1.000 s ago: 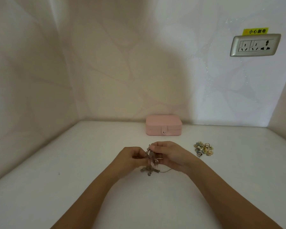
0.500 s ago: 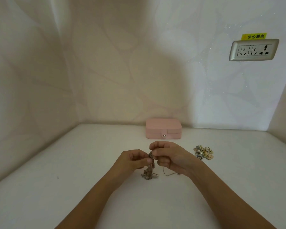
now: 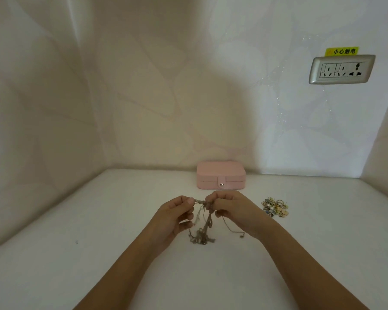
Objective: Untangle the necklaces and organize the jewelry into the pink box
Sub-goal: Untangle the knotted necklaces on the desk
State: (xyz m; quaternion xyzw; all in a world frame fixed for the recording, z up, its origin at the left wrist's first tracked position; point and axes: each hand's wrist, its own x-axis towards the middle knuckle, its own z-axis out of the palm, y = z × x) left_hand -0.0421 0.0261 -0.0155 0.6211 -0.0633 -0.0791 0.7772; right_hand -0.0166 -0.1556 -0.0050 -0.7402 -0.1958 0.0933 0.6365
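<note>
Field notes, from beside the table.

White table [image 3: 94, 220], set into a corner of the room. Pink box [image 3: 221, 175] stood at the back against the wall, lid down and snap fastened, so nothing could go in yet.

Two bare forearms reached in from the near edge. Left hand [image 3: 173, 217] and right hand [image 3: 233, 211] met mid-table, in front of the box. Each grip was a pinch, thumb and forefinger pressed on the top of the tangle of necklaces [image 3: 202, 236], with the other fingers curled under. The two pinches sat close together, and a short stretch of chain ran side to side between them.

The tangle hung down from that stretch with its long axis upright. The knotted mass was at the low end, touching the table or just off it; I could not tell which. So the knot lay below both grips, about midway, a shade nearer the left hand.

My reading: early in the untangling, no necklace yet freed. The next move would turn on that drop, since a hand must go down to the knot while the other holds the top.

Heap of small pieces [image 3: 275, 206], rings by the look, lay right of the right hand, apart from it.

One loose strand [image 3: 234, 231] trailed out from under the right hand, its end on the table.
</note>
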